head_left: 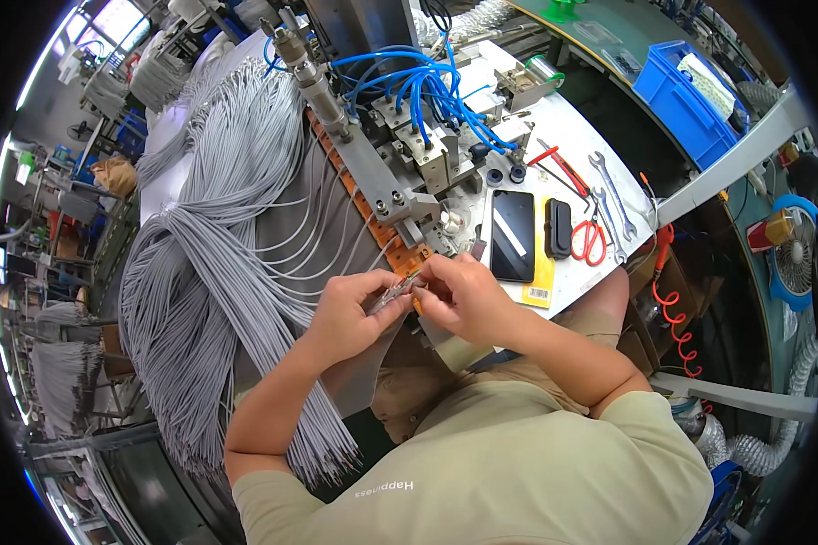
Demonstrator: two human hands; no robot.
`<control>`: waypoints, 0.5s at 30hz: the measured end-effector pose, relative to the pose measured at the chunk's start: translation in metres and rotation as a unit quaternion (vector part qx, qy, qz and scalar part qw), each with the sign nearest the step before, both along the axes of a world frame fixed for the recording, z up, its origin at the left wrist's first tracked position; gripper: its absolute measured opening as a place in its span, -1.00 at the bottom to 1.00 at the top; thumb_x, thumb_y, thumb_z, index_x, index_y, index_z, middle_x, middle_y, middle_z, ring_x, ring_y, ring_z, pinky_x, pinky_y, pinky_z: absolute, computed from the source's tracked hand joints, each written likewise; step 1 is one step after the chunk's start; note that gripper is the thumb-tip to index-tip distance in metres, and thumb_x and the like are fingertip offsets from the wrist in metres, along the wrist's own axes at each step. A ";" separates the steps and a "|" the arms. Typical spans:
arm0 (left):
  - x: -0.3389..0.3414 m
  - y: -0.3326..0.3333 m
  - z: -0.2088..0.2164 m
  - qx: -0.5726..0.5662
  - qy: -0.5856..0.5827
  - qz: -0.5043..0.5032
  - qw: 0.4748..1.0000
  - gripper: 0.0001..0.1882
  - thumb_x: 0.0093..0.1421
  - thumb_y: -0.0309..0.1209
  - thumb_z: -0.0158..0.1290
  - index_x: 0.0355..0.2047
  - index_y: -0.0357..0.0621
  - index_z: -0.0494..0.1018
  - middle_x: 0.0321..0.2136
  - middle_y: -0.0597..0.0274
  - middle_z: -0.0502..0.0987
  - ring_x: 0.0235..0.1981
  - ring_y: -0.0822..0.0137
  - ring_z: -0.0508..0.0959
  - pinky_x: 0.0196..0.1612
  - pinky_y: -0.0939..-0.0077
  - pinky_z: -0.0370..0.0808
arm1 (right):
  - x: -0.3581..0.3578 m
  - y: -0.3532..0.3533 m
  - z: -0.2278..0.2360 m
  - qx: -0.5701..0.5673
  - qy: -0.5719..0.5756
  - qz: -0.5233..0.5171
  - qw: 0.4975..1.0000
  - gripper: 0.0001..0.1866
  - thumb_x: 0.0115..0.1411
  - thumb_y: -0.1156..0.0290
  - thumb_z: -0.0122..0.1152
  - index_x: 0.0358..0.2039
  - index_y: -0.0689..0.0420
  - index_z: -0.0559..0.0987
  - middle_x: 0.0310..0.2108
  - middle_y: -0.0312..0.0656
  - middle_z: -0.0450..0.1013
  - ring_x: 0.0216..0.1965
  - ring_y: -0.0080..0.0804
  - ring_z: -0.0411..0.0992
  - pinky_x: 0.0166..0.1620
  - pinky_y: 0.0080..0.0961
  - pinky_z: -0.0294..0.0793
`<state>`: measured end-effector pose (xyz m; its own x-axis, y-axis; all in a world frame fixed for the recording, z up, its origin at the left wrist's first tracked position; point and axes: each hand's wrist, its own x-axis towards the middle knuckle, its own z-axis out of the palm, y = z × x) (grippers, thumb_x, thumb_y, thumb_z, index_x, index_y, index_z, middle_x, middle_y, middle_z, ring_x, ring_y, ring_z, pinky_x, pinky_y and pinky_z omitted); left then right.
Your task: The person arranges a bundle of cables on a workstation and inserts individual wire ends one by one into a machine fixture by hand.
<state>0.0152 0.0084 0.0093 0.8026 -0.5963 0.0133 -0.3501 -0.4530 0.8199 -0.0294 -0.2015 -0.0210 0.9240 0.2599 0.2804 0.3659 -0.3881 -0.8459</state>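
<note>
Both hands meet in front of the bench machine, close to the near end of its orange cable rail (393, 247). My left hand (354, 311) is closed, its thumb and fingers pinching the end of a grey cable (394, 292) with thin wires showing. From the other side my right hand (468, 295) pinches at the same spot; its fingertips hide what lies between them. Several single grey cables (314, 238) run from the rail toward a large bundle of grey cables (218, 272) on the left, whose cut ends hang near my left forearm.
The metal machine (373, 168) with blue air hoses (418, 77) stands just ahead. On the white bench at right lie a black phone (513, 236), a black case (558, 229), red-handled scissors (590, 243), pliers (563, 170) and wrenches (614, 195). A blue crate (686, 104) and fan (793, 250) are farther right.
</note>
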 end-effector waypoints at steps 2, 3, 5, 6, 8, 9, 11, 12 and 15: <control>0.000 0.000 0.000 0.004 -0.017 -0.018 1.000 -0.83 0.20 -0.48 0.18 -0.22 -0.28 0.56 -0.53 0.28 0.60 -0.49 0.59 0.52 -0.41 0.58 0.46 | 0.006 -0.006 -0.009 -0.011 -0.055 0.019 0.998 -0.81 0.10 0.51 0.32 -0.26 0.14 0.53 -0.55 -0.24 0.46 -0.49 -0.31 0.37 -0.28 -0.38 0.27; 0.000 0.000 0.000 -0.018 0.022 -0.019 0.999 -0.84 0.21 -0.47 0.16 -0.21 -0.27 0.55 -0.53 0.27 0.60 -0.50 0.56 0.53 -0.40 0.57 0.47 | 0.009 -0.009 -0.014 -0.022 -0.109 0.038 0.993 -0.82 0.10 0.49 0.31 -0.27 0.13 0.52 -0.53 -0.24 0.47 -0.47 -0.30 0.40 -0.28 -0.36 0.26; -0.001 0.000 0.000 -0.060 0.100 -0.021 0.993 -0.84 0.23 -0.47 0.14 -0.20 -0.27 0.52 -0.54 0.25 0.59 -0.51 0.50 0.56 -0.38 0.55 0.47 | 0.010 -0.010 -0.017 -0.033 -0.163 0.057 0.984 -0.82 0.11 0.47 0.30 -0.28 0.12 0.51 -0.51 -0.24 0.47 -0.44 -0.29 0.42 -0.28 -0.35 0.25; 0.000 0.000 0.001 -0.061 0.100 -0.021 0.993 -0.84 0.23 -0.47 0.14 -0.20 -0.27 0.52 -0.54 0.25 0.59 -0.51 0.50 0.56 -0.38 0.55 0.47 | 0.008 -0.008 -0.015 -0.025 -0.152 0.039 0.987 -0.82 0.11 0.49 0.30 -0.28 0.13 0.50 -0.49 -0.23 0.46 -0.43 -0.28 0.40 -0.27 -0.35 0.26; 0.000 0.000 0.006 -0.037 0.112 -0.031 0.993 -0.84 0.25 -0.46 0.13 -0.20 -0.28 0.51 -0.50 0.24 0.60 -0.44 0.51 0.58 -0.32 0.57 0.48 | 0.005 -0.005 -0.012 -0.008 -0.128 0.000 0.992 -0.82 0.12 0.53 0.30 -0.28 0.15 0.49 -0.43 -0.22 0.44 -0.41 -0.24 0.35 -0.24 -0.36 0.28; 0.000 -0.001 0.007 -0.026 0.118 -0.037 0.992 -0.83 0.25 -0.45 0.12 -0.20 -0.29 0.51 -0.48 0.24 0.60 -0.41 0.52 0.59 -0.30 0.58 0.48 | 0.006 -0.002 -0.011 -0.008 -0.128 -0.001 0.992 -0.82 0.12 0.53 0.30 -0.28 0.15 0.49 -0.43 -0.22 0.44 -0.41 -0.24 0.35 -0.24 -0.36 0.28; -0.004 -0.004 0.005 -0.012 0.017 0.007 1.000 -0.84 0.25 -0.45 0.12 -0.20 -0.29 0.51 -0.47 0.23 0.61 -0.42 0.52 0.58 -0.30 0.58 0.48 | 0.011 0.005 -0.008 -0.085 -0.160 -0.033 0.983 -0.84 0.16 0.50 0.29 -0.32 0.16 0.46 -0.46 -0.21 0.43 -0.44 -0.20 0.35 -0.24 -0.34 0.28; -0.008 -0.006 0.003 0.001 -0.084 0.053 0.995 -0.84 0.26 -0.45 0.12 -0.20 -0.29 0.51 -0.47 0.23 0.61 -0.43 0.52 0.58 -0.30 0.58 0.49 | 0.012 0.006 -0.007 -0.123 -0.176 -0.048 0.975 -0.84 0.17 0.48 0.29 -0.34 0.16 0.44 -0.47 -0.20 0.43 -0.46 -0.18 0.35 -0.24 -0.33 0.29; -0.017 -0.006 0.011 -0.010 -0.179 0.086 0.980 -0.84 0.25 -0.46 0.13 -0.20 -0.29 0.52 -0.45 0.22 0.61 -0.44 0.50 0.57 -0.32 0.57 0.49 | 0.028 -0.008 -0.028 -0.079 -0.121 -0.133 0.981 -0.83 0.22 0.43 0.27 -0.36 0.16 0.43 -0.52 -0.25 0.41 -0.51 -0.32 0.33 -0.30 -0.40 0.29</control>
